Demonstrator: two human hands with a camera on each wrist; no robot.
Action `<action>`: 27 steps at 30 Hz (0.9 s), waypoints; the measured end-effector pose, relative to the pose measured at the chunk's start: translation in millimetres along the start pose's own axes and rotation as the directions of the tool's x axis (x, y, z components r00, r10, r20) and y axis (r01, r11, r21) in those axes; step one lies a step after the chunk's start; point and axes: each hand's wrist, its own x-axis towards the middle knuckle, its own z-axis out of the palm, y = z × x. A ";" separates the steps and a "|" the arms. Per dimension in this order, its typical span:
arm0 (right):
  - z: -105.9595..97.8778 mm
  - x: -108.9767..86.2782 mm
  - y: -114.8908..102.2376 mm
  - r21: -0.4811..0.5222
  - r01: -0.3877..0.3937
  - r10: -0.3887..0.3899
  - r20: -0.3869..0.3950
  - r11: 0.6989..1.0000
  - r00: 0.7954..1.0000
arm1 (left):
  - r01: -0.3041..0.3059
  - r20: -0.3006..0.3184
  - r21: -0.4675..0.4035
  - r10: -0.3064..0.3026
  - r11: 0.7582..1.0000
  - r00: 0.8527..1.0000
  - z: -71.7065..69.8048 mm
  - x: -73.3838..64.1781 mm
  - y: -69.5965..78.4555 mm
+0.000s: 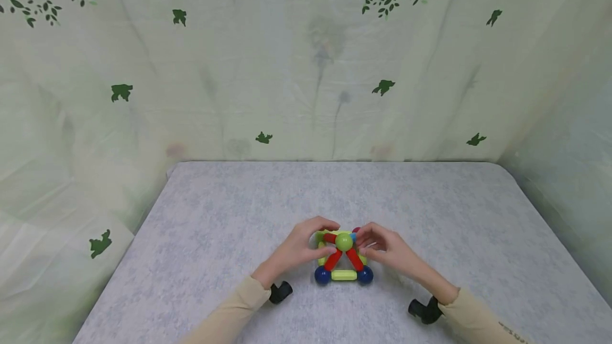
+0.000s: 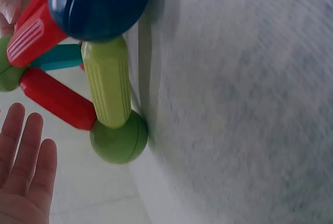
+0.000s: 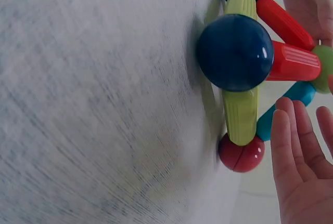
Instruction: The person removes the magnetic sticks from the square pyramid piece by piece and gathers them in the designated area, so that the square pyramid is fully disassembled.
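A pyramid of magnetic rods and balls [image 1: 334, 260] stands on the table. Two dark blue balls [image 1: 322, 275] form its front corners, with a yellow-green rod [image 1: 343, 275] between them. At the rear corners are a green ball [image 2: 118, 138] and a red ball [image 3: 241, 153]. Three red rods [image 3: 285, 22] and one blue rod [image 3: 287, 110] slope up to a green top ball [image 1: 344, 242]. My left hand [image 1: 304, 241] is beside the pyramid's left side, fingers extended in the left wrist view. On the other side, my right hand [image 1: 388, 248] has its fingers loosely spread near the blue rod.
The grey mottled table [image 1: 229, 211] reaches back to a pale curtain [image 1: 287, 68] printed with leaves and birds. Black wrist cameras [image 1: 424, 310] sit under both wrists, close over the tabletop. Beige sleeves [image 1: 234, 307] cover the forearms.
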 end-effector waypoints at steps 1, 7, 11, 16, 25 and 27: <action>0.9 -0.6 0.3 0.013 0.002 -0.002 0.007 1.000 1.000 | 0.003 0.008 -0.003 -0.003 1.000 1.000 1.3 0.5 0.3; 5.5 -2.4 0.8 0.050 -0.023 0.021 0.031 0.998 0.999 | -0.022 0.023 -0.004 0.022 1.000 0.999 8.5 2.7 -0.3; 7.9 -2.5 -0.5 0.055 -0.049 0.047 0.036 0.997 0.998 | -0.027 0.028 -0.044 0.029 0.999 0.999 12.0 4.2 -0.1; 11.5 -2.0 -0.5 0.071 -0.071 0.068 0.040 0.995 0.997 | -0.019 0.021 -0.055 0.020 0.998 1.000 16.2 5.9 0.3; 17.0 -0.5 0.9 0.084 -0.106 0.104 0.017 0.991 0.994 | -0.036 0.020 -0.031 0.036 0.999 0.999 21.7 9.7 1.0; 17.9 -0.1 0.8 0.081 -0.106 0.106 0.009 0.991 0.994 | -0.042 0.020 -0.012 0.043 0.999 0.999 22.9 10.4 0.7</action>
